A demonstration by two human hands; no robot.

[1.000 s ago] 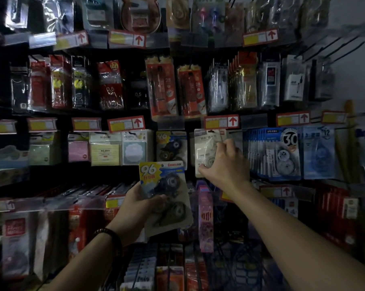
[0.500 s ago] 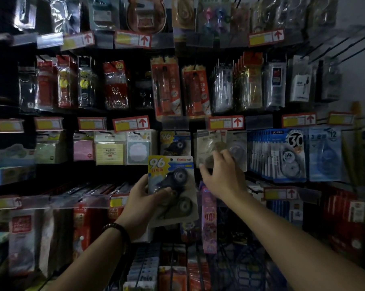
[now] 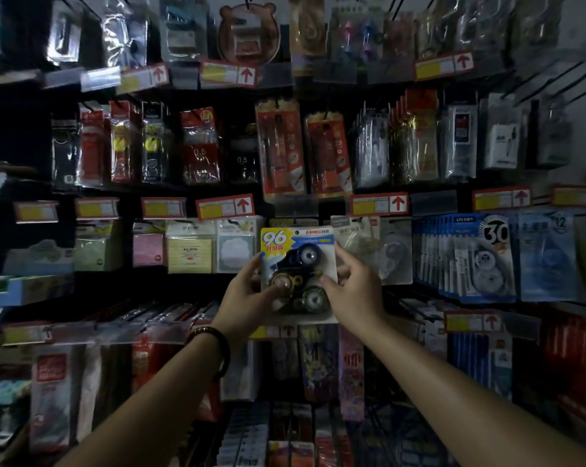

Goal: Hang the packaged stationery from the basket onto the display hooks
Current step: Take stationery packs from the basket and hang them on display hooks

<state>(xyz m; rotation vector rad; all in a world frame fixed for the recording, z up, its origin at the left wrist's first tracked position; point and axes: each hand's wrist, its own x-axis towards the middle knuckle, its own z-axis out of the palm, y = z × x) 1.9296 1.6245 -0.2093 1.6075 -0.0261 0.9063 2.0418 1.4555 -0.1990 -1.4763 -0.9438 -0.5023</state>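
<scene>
A correction-tape pack [image 3: 298,244] with a yellow "96" on its card is held upright against the display wall, in the third row down. My left hand [image 3: 251,294] grips its left edge, thumb across the blister. My right hand [image 3: 355,291] pinches its right edge. The card's top hole sits just under a price tag rail; the hook behind it is hidden. The basket is out of view.
Clear-packed correction tapes [image 3: 376,251] hang just right of the pack, blue "30" packs [image 3: 480,257] farther right. Sticky-note packs [image 3: 190,247] hang to the left. Orange pen packs [image 3: 281,150] hang above. Red-and-yellow price tags [image 3: 224,207] jut out along each row.
My left hand raised the "96" pack up and right to the hook row. My right hand left the clear hanging pack and took hold of the "96" pack's right edge.
</scene>
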